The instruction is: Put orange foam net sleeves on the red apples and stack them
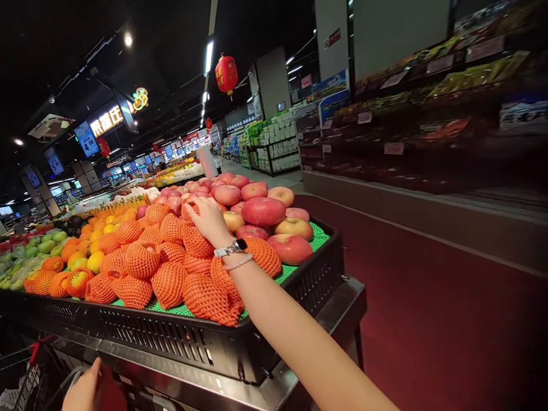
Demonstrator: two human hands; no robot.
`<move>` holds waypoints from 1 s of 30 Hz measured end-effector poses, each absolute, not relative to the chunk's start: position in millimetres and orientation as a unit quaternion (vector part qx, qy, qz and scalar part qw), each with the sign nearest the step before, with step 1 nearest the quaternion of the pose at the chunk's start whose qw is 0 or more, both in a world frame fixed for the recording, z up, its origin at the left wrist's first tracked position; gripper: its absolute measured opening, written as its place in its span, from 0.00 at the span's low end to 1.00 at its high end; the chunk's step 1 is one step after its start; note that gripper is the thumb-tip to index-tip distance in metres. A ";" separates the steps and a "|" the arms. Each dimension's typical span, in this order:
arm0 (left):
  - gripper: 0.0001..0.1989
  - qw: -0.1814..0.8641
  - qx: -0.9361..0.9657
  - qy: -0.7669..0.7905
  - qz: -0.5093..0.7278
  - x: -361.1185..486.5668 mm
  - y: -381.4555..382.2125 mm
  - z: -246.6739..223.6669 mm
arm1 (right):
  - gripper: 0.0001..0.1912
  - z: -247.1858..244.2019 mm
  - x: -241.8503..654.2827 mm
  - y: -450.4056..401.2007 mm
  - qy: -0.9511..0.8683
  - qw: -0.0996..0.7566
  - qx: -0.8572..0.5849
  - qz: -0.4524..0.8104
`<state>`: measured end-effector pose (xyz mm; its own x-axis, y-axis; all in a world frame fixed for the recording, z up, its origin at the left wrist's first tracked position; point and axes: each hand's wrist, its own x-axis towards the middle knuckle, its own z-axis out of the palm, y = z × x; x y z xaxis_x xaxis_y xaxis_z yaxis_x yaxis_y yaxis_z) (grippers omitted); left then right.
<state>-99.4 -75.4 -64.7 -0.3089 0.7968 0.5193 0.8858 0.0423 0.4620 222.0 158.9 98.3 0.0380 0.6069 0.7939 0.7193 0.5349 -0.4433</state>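
My right hand, with a watch and a beaded bracelet at the wrist, reaches over the fruit display. Its fingers curl down onto a fruit in an orange foam net, between netted fruit on the left and bare red apples on the right. Low at the left, my left hand is beside the grey handle of a cart, its fingers blurred and partly hidden, so its grip is unclear.
A black slatted crate edge on a metal ledge runs across the front. Green apples and oranges lie to the left. Stocked shelves line the right, beyond a red floor. A red lantern hangs overhead.
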 end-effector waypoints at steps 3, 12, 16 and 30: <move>0.08 0.017 -0.669 -0.639 -0.380 -88.6 -62.4 -42.1 | 0.16 102.0 214.6 149.2 -0.733 0.558 -0.383 -0.072; 0.11 0.159 -0.347 -0.370 -0.847 23.6 -13.8 13.7 | 0.11 94.1 191.2 120.4 -0.870 0.466 -0.143 -0.077; 0.16 0.079 -0.289 -0.376 -0.877 10.3 5.5 6.3 | 0.11 93.4 185.0 113.1 -0.894 0.442 -0.068 -0.024; 0.15 -0.204 -0.307 -0.320 -0.873 -3.1 4.5 5.2 | 0.05 82.9 160.4 113.1 -0.822 0.464 -0.006 0.332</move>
<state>-3.1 4.5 5.2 -0.7274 0.5533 0.4058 -0.1598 -0.7117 0.6840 160.4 113.1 82.9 -0.5702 0.3176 0.7576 -0.2976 0.7798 -0.5508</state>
